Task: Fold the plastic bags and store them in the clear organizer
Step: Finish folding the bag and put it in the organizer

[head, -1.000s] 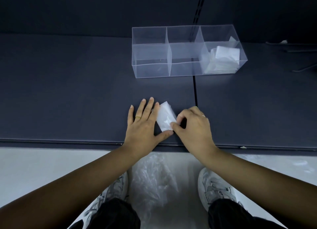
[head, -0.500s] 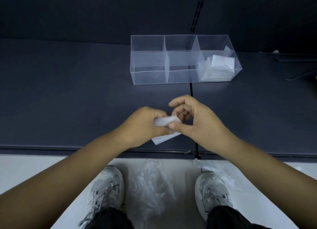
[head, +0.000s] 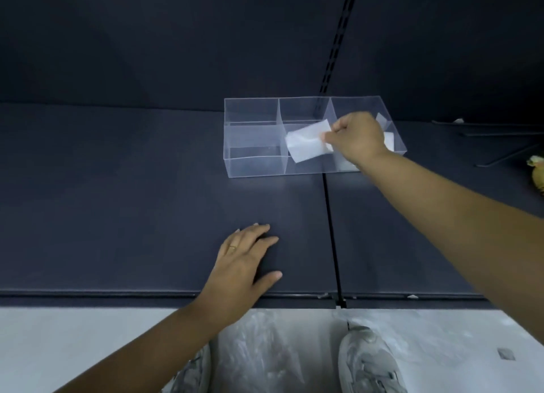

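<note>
Right grip (head: 357,137) pinching folded bag (head: 306,145) by its upper-right end, long axis slanting toward lower left, over middle compartment of clear organizer (head: 253,166), upper centre. Left grip (head: 244,263) spread flat on table (head: 117,201).

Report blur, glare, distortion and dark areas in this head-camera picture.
Head view: the right hand and the folded bag it pinches are slightly blurred; the clear organizer shows a pale sheen on its walls, no harsh glare; the back wall is very dark; the right forearm looks stretched by the wide angle; the left hand is fairly sharp.
</note>
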Demonstrator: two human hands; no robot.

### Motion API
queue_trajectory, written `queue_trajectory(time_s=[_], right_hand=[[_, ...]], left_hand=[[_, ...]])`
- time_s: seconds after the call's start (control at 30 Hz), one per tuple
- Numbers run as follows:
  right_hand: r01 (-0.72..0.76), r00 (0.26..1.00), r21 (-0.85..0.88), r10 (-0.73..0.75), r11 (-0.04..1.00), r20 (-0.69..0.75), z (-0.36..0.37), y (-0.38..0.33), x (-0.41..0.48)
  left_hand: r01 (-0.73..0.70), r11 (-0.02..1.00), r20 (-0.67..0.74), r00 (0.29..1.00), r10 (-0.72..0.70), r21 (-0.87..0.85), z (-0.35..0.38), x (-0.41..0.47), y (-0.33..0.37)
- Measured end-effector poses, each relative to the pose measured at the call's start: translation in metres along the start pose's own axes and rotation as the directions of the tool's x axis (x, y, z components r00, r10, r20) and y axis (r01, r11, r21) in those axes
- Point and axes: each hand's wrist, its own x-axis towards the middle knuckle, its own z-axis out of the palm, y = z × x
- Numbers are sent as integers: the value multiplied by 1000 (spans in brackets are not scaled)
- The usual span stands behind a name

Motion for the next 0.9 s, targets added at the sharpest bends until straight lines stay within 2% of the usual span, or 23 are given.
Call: queue_trajectory(time_s=[0.07, 0.17, 0.3, 0.4, 0.5, 0.57, 0.63, 0.7, 0.8, 0.87, 0.9], right_hand=[[-41, 998, -178, 31, 983, -56, 10, 4, 6], [-75, 984, -337, 15, 939, -178, 21, 7, 9], [-65, 985, -467, -20, 882, -173, 24, 10, 11], [1, 967, -391, -101, 921, -235, 14, 8, 3], [127, 936, -190, -181, 973, -302, -11, 18, -28], [222, 923, -86, -238, 971, -302, -30, 40, -70], [278, 904, -86, -291, 957, -313, -45, 76, -128], [204, 924, -98, -225, 974, -309, -49, 123, -194], [-51, 974, -90, 30, 995, -226, -36, 194, -272], [-293, 951, -128, 275, 947, -141, -22, 229, -293], [-370, 929, -175, 361, 913, -82, -15, 241, -294]], left_hand=[[-48, 994, 6, 999, 48, 94, 1, -5, -1], [-59, 982, 33, 998, 54, 180, 0, -5, 2], [-65, 962, 49, 997, 54, 265, 0, -5, 3], [-81, 943, 66, 996, 63, 322, 1, -6, 2], [-103, 909, 80, 994, 77, 404, 5, -9, 2], [-110, 894, 75, 993, 85, 435, 8, -12, 1], [-116, 886, 79, 993, 90, 450, 11, -13, 0], [-114, 878, 86, 993, 83, 466, 12, -13, -1], [-105, 876, 87, 994, 72, 471, 13, -14, -1], [-106, 877, 81, 994, 77, 469, 13, -13, -1], [-107, 879, 77, 994, 80, 465, 13, -13, -1]])
